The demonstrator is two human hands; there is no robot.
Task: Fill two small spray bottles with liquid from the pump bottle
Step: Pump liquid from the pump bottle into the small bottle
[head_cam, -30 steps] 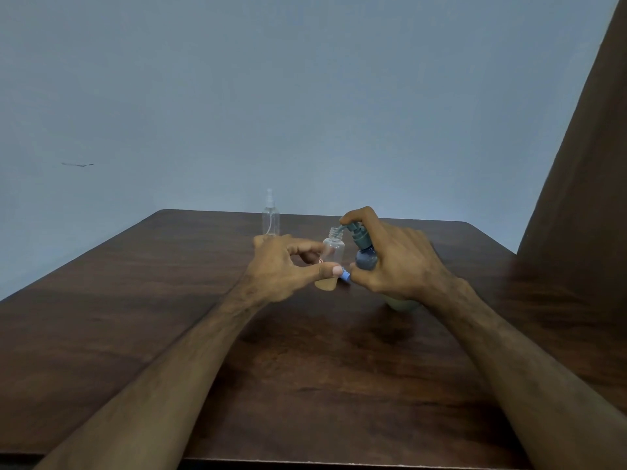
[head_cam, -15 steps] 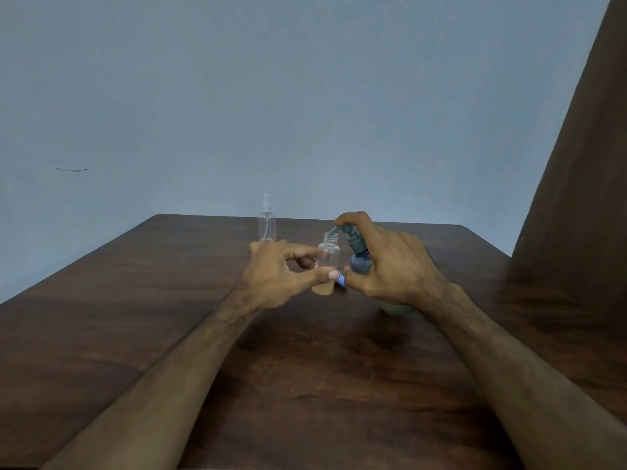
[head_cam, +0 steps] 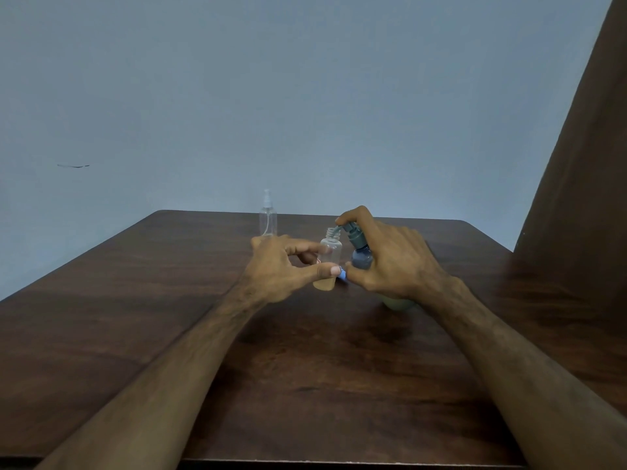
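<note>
Two small spray bottles: the left hand (head_cam: 281, 269) pinches the open one (head_cam: 330, 262), one capped (head_cam: 268, 217) stands behind; right hand (head_cam: 393, 262) grips one pump bottle (head_cam: 361, 256)

A dark wooden counter (head_cam: 169, 334) meets a pale blue wall (head_cam: 305, 96); a brown panel (head_cam: 583, 164) stands at right.

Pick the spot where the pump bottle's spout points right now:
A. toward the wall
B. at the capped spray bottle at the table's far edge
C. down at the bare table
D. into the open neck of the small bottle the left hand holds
D: the pump bottle spout reaches the open neck of the small bottle gripped by the left hand, while the right hand presses the pump.
</note>
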